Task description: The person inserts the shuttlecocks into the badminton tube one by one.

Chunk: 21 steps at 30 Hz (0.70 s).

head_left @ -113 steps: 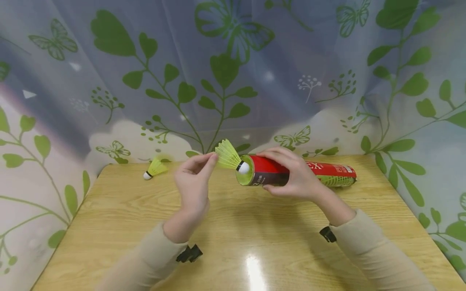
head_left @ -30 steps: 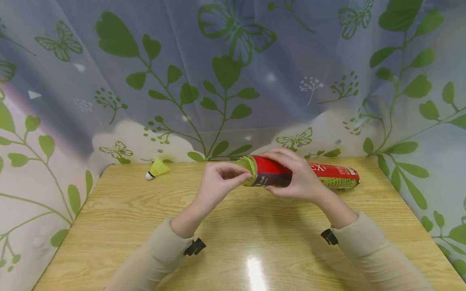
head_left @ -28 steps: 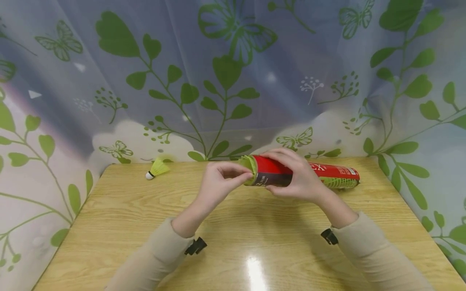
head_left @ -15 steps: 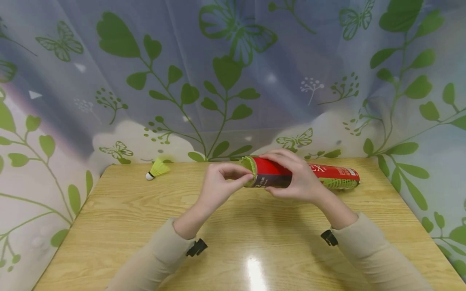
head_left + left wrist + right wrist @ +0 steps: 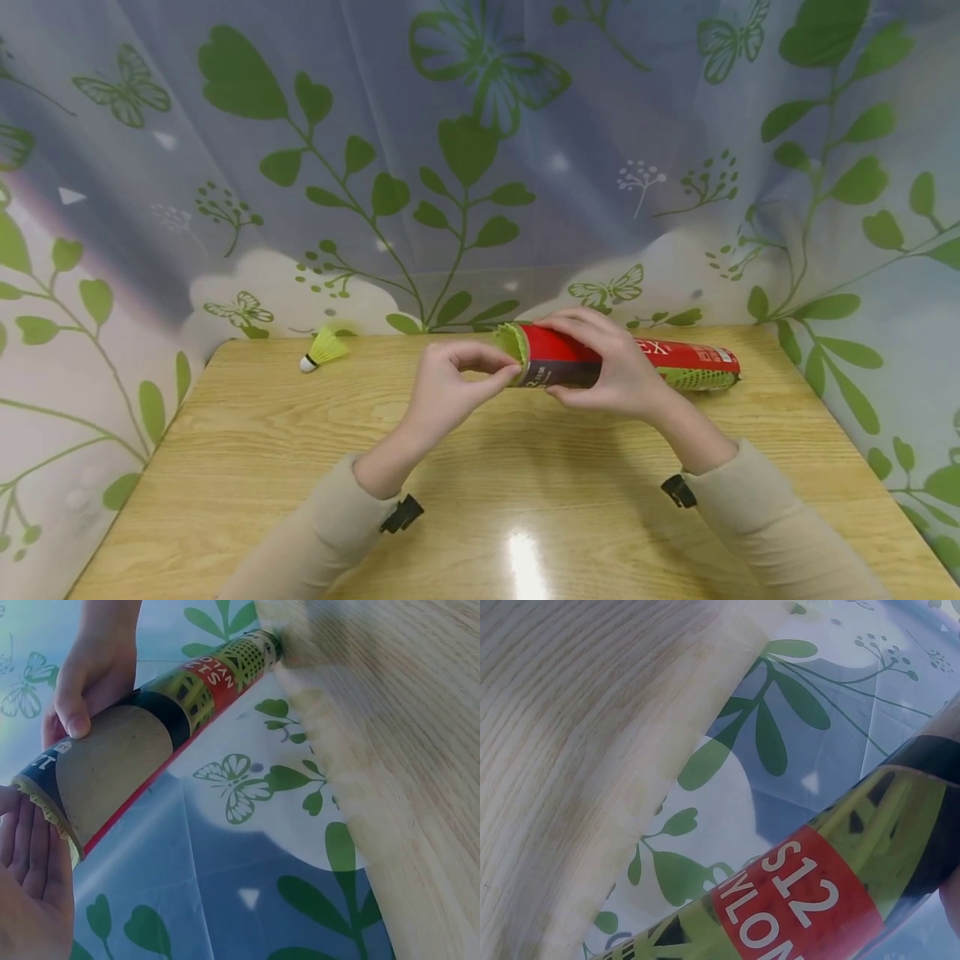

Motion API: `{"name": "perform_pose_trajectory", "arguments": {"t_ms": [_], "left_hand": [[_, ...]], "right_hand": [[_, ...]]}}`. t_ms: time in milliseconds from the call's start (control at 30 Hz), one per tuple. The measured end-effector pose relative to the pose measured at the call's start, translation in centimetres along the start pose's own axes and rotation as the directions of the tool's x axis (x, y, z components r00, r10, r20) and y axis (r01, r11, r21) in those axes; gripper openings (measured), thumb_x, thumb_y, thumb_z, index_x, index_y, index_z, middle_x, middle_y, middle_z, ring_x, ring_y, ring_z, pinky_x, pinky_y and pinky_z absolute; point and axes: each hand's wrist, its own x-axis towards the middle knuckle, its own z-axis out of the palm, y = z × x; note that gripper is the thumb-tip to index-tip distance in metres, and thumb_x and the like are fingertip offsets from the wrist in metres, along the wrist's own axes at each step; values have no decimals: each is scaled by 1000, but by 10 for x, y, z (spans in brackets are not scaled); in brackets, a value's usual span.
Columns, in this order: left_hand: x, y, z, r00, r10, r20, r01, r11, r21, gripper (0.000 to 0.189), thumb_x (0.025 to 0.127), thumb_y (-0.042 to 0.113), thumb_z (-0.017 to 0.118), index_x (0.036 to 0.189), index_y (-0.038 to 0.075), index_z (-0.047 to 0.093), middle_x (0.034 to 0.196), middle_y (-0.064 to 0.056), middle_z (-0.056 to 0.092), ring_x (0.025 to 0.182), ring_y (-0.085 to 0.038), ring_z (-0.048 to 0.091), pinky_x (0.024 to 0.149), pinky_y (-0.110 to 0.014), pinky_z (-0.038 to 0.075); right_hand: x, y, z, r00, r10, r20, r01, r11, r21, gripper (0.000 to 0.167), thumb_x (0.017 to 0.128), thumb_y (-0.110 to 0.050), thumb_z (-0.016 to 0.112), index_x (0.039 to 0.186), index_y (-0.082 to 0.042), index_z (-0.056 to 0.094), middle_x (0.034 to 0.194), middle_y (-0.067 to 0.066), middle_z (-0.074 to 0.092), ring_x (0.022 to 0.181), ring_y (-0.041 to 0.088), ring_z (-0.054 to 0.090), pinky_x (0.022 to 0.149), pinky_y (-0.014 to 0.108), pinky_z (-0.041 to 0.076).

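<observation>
My right hand grips a red and black shuttlecock tube round its side near the mouth, which faces left. A yellow-green shuttlecock is in the mouth; only the skirt's edge shows and its cork is hidden. My left hand pinches that edge between thumb and forefinger. In the left wrist view, the left hand is at the tube's rim, while the right hand holds the tube farther along. Lettering reading S12 shows on the tube in the right wrist view.
Another yellow shuttlecock with a white cork lies on the wooden table, at the back left. A leaf-and-butterfly patterned curtain stands behind the table and along both sides.
Since the earliest frame, the shuttlecock has gone cork first into the tube, and my left hand has moved right to the mouth. Over the last second both hands have stayed almost still.
</observation>
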Motion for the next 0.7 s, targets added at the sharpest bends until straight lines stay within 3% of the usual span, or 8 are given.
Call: {"name": "perform_pose_trajectory", "arguments": {"t_ms": [400, 700], "left_hand": [[4, -1, 4, 1000, -16, -4, 16, 1000, -14, 5, 87, -2, 83, 91, -5, 82, 88, -20, 81, 78, -28, 78, 74, -24, 63], [1, -3, -1, 999, -46, 23, 47, 998, -50, 6, 88, -3, 83, 93, -5, 83, 91, -21, 82, 79, -6, 75, 77, -24, 64]], "right_hand": [[2, 0, 1, 1000, -1, -3, 1, 1000, 9, 70, 70, -7, 91, 137, -5, 68, 132, 13, 69, 112, 24, 64, 87, 32, 55], [1, 1, 2, 1000, -5, 12, 5, 1000, 12, 71, 71, -7, 91, 138, -6, 67, 133, 13, 69, 113, 25, 64, 86, 33, 55]]}}
